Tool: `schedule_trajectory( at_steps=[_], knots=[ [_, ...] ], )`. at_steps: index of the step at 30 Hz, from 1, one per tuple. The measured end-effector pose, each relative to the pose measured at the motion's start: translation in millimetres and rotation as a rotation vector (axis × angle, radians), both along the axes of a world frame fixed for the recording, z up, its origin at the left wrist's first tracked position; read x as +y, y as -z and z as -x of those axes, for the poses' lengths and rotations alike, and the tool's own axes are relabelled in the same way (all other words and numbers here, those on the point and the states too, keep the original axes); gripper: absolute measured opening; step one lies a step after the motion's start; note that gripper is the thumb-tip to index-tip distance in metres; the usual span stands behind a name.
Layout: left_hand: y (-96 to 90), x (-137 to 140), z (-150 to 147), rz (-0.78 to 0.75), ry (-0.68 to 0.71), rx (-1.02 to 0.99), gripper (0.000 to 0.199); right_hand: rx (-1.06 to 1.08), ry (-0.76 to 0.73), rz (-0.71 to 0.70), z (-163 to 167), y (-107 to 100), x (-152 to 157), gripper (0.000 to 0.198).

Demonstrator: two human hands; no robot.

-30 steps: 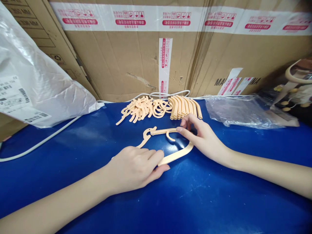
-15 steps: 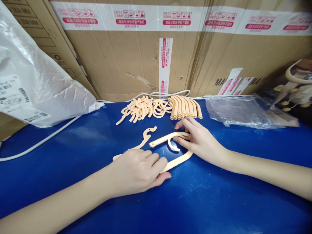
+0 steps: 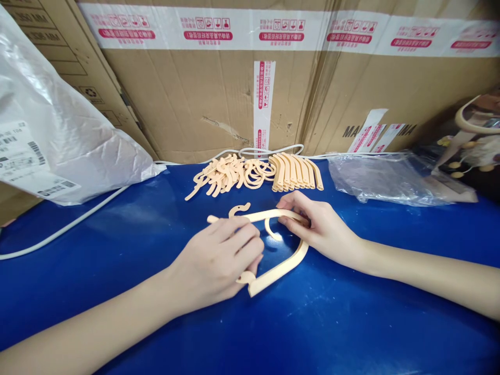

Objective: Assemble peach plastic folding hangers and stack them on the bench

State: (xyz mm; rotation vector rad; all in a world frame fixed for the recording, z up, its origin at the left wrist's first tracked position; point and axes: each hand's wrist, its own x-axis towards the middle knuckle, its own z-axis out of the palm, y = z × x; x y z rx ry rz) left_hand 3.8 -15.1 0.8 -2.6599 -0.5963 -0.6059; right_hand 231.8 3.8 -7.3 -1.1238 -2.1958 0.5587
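Note:
My right hand [image 3: 318, 221] grips a beige plastic folding clothes hanger [image 3: 281, 266] at its joined end, thumb and fingers closed round it. Two long curved arms spread leftward from there, and a small hook [image 3: 272, 230] hangs between them. Within my closed left hand [image 3: 224, 255] is a beige wavy hanger piece [image 3: 246, 277]; one end sticks out below the fingers, near the lower arm's tip, and its middle is hidden. The left fingers also cover the upper arm's tip. Another wavy piece [image 3: 239, 209] lies on the table just behind my left hand, mostly hidden.
At the back of the blue table [image 3: 344, 328] lie a heap of wavy pieces [image 3: 219, 174], a group of hooks [image 3: 258, 173] and a row of curved arms [image 3: 297, 172]. Cardboard boxes [image 3: 195, 99], a white parcel bag [image 3: 78, 135], a cable [image 3: 70, 238] and clear plastic [image 3: 390, 177] surround them.
My left hand has turned and shifted up with the wavy piece, uncovering the lower arm's tip and covering the upper one's. My right hand has stayed nearly still.

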Motion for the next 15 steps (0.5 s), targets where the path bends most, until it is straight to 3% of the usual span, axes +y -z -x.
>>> schedule_trajectory(
  at_steps=[3,15],
  knots=[
    [1.2,2.0,-1.0,0.025,-0.091,-0.076,0.005,0.040,0.018,0.072,-0.6,0.0,0.6,0.017],
    [0.3,3.7,-2.9,0.098,-0.027,-0.038,0.010,0.081,0.043,0.175,-0.5,-2.0,0.6,0.018]
  ],
)
